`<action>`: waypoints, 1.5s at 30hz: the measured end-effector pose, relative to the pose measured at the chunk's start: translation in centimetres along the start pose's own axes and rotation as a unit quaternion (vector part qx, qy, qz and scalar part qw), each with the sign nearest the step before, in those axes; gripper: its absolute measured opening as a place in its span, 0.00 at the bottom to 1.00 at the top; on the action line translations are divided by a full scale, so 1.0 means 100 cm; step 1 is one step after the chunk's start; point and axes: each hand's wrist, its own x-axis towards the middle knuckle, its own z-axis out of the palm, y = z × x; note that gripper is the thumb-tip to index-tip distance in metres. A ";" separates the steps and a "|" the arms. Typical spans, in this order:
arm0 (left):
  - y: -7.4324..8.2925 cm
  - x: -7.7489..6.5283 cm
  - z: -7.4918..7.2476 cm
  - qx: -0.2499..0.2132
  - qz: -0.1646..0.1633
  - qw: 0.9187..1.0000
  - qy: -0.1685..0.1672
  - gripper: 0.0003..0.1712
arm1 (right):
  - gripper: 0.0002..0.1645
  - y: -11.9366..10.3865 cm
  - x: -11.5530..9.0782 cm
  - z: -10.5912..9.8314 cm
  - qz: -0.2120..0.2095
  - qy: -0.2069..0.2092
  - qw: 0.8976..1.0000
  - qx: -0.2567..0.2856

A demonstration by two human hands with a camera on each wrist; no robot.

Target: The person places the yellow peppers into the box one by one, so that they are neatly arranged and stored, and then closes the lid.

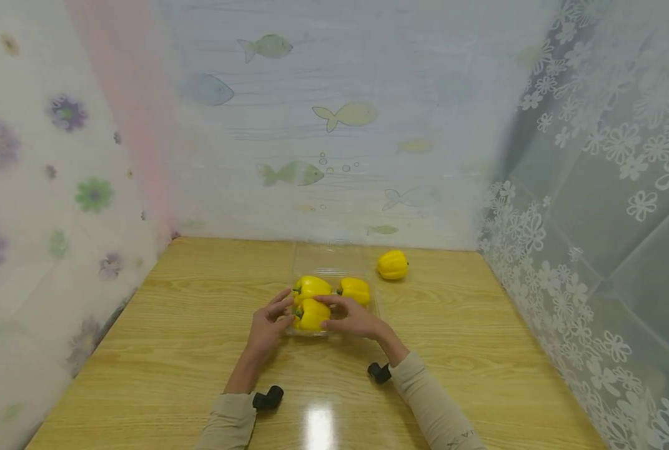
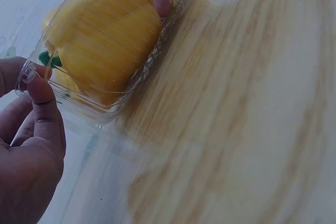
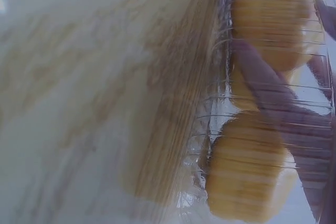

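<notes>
An open clear plastic clamshell container lies on the table, its lid folded back to the far side. Inside are three yellow bell peppers: one at the near left, one behind it and one at the right. My right hand reaches over the container wall and grips the near-left pepper, thumb on its near side. At the left near corner, my left hand pinches the container's rim between thumb and finger, beside the pepper's green stem.
A further yellow bell pepper lies on the wooden table, right of the lid. Fish-printed sheeting hangs behind the table, with flowered curtains on both sides. A black camera mount is worn at each wrist.
</notes>
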 end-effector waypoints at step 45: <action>0.002 0.000 0.001 -0.017 -0.019 1.000 0.004 0.22 | 0.18 0.041 -0.006 -0.093 0.008 0.440 0.898 -0.009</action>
